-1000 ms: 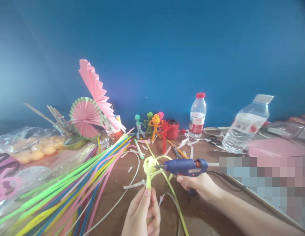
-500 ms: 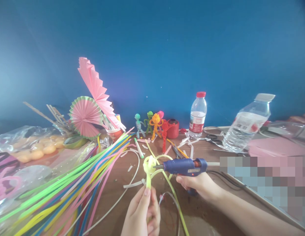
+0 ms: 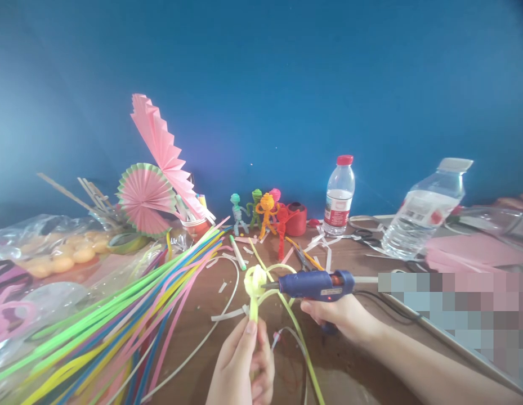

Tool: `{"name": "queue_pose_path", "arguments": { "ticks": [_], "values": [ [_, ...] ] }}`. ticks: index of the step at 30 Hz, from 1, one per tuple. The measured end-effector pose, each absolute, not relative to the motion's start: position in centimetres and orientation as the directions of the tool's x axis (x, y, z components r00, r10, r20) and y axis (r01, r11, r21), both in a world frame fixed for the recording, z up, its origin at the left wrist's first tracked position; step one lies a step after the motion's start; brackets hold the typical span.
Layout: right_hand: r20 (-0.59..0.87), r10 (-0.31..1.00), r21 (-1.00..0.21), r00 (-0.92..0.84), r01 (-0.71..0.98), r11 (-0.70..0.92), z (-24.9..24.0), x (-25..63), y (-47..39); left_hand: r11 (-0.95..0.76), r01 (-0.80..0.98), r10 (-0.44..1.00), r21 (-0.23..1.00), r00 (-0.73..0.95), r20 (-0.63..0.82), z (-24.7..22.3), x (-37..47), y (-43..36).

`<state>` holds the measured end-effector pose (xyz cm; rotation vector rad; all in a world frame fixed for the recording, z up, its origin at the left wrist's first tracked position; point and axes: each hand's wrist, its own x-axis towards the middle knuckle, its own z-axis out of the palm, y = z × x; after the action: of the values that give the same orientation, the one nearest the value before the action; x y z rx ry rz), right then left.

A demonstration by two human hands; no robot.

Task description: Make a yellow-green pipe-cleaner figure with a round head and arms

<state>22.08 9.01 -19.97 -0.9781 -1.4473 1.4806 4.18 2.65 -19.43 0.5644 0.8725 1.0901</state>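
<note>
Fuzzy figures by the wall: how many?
5: teal figure at left, then green figure, orange figure, pink figure mostly hidden behind it, red figure at front right. More may be hidden.

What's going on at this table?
A person's left hand holds a pale-yellow fuzzy piece upright by its stem. The right hand grips a blue glue gun, its nozzle pointed at the piece's looped top; whether the tip touches is hard to tell. Little figures in several colours stand beyond the hands, and a bundle of coloured fuzzy stems lies to the left.
</note>
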Motion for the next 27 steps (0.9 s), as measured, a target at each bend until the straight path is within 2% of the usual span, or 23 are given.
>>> {"name": "queue_pose_path", "arguments": {
  "ticks": [15,27],
  "values": [
    [0.028,0.943,-1.0,-0.332,-0.015,0.024,-19.53,22.16,8.82,0.387,-0.532,0.921,0.753,0.189,-0.34,-19.77,4.28,2.54],
    [0.041,0.94,-0.998,-0.338,-0.059,0.022,-19.17,21.94,8.87,0.384,-0.533,0.921,0.754,0.162,-0.354,-19.27,4.37,2.33]
  ]
}}
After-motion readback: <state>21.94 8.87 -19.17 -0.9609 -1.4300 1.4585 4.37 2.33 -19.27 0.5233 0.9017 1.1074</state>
